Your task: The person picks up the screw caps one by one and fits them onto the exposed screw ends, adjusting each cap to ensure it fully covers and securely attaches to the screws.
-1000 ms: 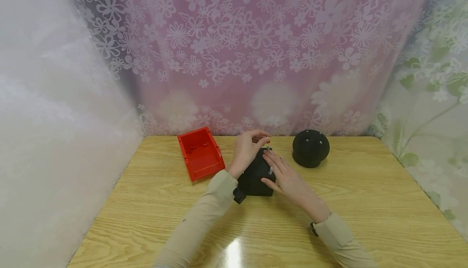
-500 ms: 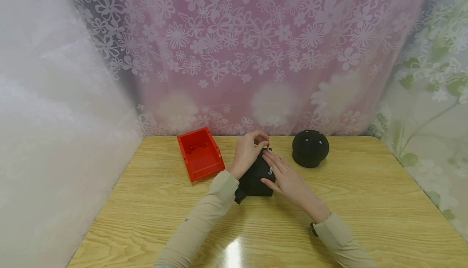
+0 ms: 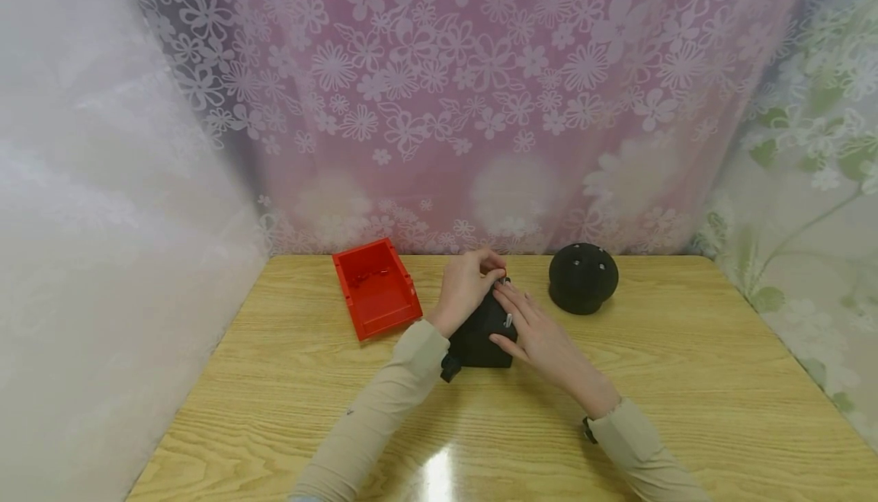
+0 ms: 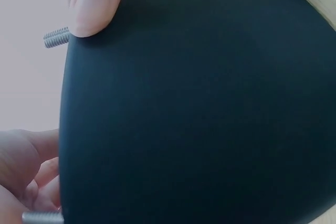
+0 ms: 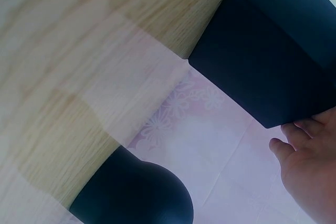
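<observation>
Black, smooth-sided block with silvery metal studs (image 3: 480, 346) stands on the wood-grain table (image 3: 288, 403), right of the open red plastic box (image 3: 382, 311) with small red pieces (image 3: 369, 276) inside, while the person's left hand (image 3: 465, 286) bends over the block, thumb and fingertips pinching a tiny reddish part (image 3: 505, 273) at the far stud. To its right, the right hand (image 3: 546, 340) rests with fingers extended against the block, and beyond sits a round-topped black object (image 3: 581, 277). Only the left wrist view shows screw threads on the studs; the right wrist view adds the block's flat right side.
</observation>
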Demonstrator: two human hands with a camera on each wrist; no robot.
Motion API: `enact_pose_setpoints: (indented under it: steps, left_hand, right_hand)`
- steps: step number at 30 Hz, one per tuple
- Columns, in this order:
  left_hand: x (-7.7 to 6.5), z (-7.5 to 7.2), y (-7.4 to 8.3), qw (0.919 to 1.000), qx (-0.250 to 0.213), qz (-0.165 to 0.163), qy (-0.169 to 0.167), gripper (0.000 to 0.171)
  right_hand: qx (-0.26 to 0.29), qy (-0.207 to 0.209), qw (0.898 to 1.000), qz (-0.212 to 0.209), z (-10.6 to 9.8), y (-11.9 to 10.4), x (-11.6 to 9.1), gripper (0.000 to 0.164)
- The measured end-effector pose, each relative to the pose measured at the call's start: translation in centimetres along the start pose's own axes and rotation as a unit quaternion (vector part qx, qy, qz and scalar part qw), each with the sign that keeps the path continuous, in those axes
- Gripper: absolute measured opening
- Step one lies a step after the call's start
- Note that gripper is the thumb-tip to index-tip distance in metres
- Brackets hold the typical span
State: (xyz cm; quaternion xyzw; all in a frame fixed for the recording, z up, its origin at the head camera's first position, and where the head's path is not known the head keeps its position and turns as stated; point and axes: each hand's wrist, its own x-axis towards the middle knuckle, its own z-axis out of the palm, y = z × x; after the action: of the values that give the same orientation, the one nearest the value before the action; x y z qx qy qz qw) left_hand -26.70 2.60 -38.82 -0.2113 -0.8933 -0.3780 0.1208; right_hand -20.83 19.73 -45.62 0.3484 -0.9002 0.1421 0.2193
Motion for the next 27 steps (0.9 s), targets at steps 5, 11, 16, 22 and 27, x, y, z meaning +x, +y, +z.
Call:
enact_pose_setpoints:
  steps: [5,11,16,22,27]
  left_hand:
    - [-0.3,0.2,0.0,0.9999,0.012,0.012,-0.005,0.012]
    - [-0.3,0.2,0.1,0.9997,0.021,0.011,-0.010,0.015]
    - [-0.4,-0.2,0.3,0.9997,0.012,0.000,-0.021,0.021]
    - [-0.2,-1.3,0.0,0.9950,-0.097,0.020,0.008,0.023]
    - [-0.2,-2.8,-0.9,0.9848,-0.169,0.019,0.034,0.026]
  right_hand:
    - [-0.005,0.007,1.000,-0.006,0.1,0.1,0.0,0.079]
    - [-0.007,0.007,1.000,-0.007,0.2,0.0,0.0,0.077]
    - [-0.004,-0.006,1.000,0.003,0.0,0.0,0.0,0.074]
    - [0.010,-0.014,1.000,0.012,0.0,-0.1,0.1,0.074]
    - [0.019,-0.007,1.000,0.012,-0.1,-0.1,0.1,0.074]
